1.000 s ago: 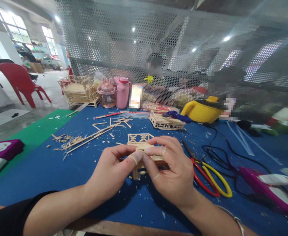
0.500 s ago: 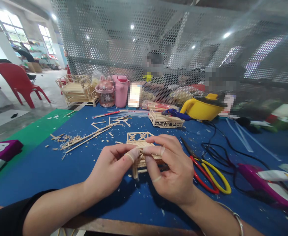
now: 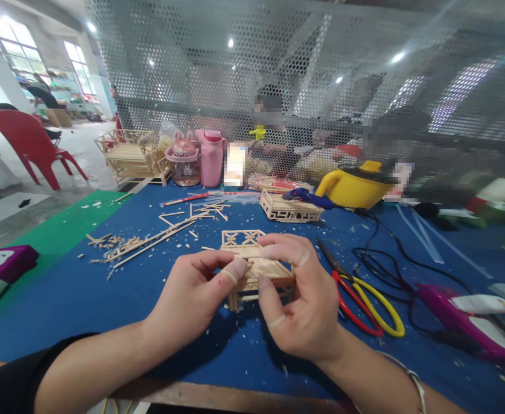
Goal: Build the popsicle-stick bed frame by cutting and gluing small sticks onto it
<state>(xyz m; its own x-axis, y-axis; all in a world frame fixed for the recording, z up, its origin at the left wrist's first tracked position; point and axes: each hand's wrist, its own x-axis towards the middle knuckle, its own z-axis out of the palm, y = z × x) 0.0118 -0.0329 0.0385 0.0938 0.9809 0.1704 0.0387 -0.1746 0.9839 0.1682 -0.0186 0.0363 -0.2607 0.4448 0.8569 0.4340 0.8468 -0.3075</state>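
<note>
A small wooden model chair (image 3: 261, 269) made of thin sticks stands on the blue table cover (image 3: 84, 287), its lattice back facing away from me. My left hand (image 3: 192, 299) pinches its near left corner between thumb and finger. My right hand (image 3: 304, 299) grips the seat from the right, forefinger lying across the top and thumb pressed on the front edge. Both hands wear thin finger cots.
Loose sticks and splinters (image 3: 149, 241) litter the left. Red and yellow handled scissors (image 3: 364, 299) lie right of my hands, beside black cables (image 3: 390, 259) and a purple glue gun (image 3: 463, 322). Behind are another stick model (image 3: 289, 208), a yellow pot (image 3: 355, 190), pink bottles (image 3: 211, 158) and a mesh screen.
My right forefinger has slid back over the seat, so more of the slatted seat shows. The chair and my left hand have hardly moved.
</note>
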